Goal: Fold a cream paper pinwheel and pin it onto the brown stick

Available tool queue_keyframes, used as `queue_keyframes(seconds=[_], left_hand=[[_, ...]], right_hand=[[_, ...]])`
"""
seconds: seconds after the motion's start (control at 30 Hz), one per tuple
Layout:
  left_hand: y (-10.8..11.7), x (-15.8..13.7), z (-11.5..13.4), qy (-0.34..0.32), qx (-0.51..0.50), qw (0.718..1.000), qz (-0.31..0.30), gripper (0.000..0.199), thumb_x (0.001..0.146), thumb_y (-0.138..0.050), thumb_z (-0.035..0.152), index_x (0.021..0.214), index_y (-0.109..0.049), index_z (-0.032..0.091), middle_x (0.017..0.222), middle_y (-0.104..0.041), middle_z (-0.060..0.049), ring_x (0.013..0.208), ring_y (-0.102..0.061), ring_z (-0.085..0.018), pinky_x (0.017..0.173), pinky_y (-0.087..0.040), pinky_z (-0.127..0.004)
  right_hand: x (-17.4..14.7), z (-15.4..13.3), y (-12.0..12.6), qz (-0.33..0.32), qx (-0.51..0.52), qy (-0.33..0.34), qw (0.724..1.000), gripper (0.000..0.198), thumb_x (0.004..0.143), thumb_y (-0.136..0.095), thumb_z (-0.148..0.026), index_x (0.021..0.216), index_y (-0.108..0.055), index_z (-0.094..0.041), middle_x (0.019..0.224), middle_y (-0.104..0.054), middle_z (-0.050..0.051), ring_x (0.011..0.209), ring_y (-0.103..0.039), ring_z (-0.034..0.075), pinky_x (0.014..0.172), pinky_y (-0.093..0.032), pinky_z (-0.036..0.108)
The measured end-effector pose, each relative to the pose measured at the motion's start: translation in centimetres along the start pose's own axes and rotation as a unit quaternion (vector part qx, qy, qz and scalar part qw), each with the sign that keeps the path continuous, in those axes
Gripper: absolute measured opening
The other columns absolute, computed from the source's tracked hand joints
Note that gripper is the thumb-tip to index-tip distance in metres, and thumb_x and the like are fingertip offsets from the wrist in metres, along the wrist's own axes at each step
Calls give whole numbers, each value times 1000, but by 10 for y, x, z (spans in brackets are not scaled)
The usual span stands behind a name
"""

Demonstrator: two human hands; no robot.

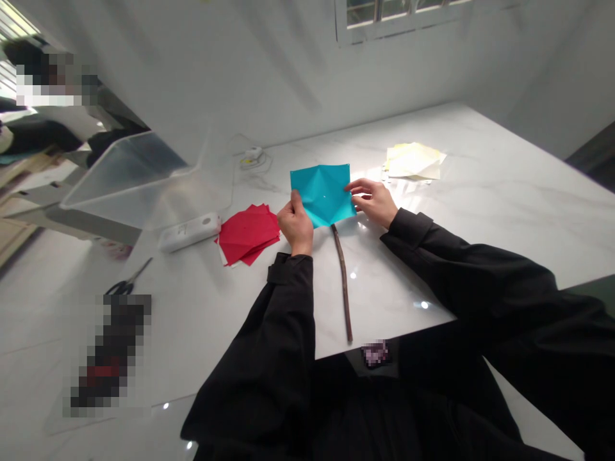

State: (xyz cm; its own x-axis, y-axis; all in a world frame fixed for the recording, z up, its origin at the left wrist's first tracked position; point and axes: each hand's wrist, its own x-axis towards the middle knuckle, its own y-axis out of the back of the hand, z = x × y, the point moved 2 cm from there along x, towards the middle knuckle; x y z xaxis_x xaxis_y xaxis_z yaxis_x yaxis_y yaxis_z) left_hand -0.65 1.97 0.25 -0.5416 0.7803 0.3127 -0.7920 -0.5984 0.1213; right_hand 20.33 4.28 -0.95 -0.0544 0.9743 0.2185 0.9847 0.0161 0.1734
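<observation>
My left grip (pixel 295 221) clamps the blue paper (pixel 323 194) and my right grip (pixel 377 203) pinches its opposite edge, likely keeping the creased face spread.

The single view comes from a camera worn on the person's head, facing forward and down across the desk (pixel 504 211). It looks from above the person's lap (pixel 375 416), at the bottom of the frame, and along both black sleeves (pixel 283 320). The left hand (pixel 296 225) and right hand (pixel 377 202) sit near the middle, close enough for the right one's separate fingers (pixel 361 184) to show. Beyond them, the wall (pixel 240 64) spans much of the top, with only the lower part of a window (pixel 387 13) in frame. The desk's far edge slants upward to the right.
</observation>
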Motion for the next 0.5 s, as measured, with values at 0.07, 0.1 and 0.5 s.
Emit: queue_keyframes(seconds=[0.07, 0.1, 0.5], left_hand=[[0, 0, 1, -5, -3, 1000, -1, 69, 101, -60, 58, 52, -27, 23, 51, -24, 3, 56, -37, -12, 54, -28, -28], [0, 0, 1, -4, -5, 1000, -5, 69, 101, -60, 58, 52, -27, 23, 51, -24, 3, 56, -36, -12, 53, -28, -28], [-1, 6, -20, 22, -27, 999, -30, 66, 98, -60, 67, 56, -30, 25, 55, -34, 3, 57, -45, -13, 52, -35, -27]], right_hand=[[1, 1, 1, -14, 33, -28, 999, 26, 81, -74, -28, 105, -76, -19, 96, -74, 5, 73, -67, 14, 66, -63, 31], [1, 1, 1, -23, 48, -39, 998, 27, 81, -75, -30, 106, -76, -19, 94, -73, 6, 73, -66, 14, 66, -63, 31], [9, 15, 2, -59, 103, 30, 992, 54, 76, -84, -44, 124, -74, -21, 103, -75, 7, 89, -67, 20, 73, -58, 31]])
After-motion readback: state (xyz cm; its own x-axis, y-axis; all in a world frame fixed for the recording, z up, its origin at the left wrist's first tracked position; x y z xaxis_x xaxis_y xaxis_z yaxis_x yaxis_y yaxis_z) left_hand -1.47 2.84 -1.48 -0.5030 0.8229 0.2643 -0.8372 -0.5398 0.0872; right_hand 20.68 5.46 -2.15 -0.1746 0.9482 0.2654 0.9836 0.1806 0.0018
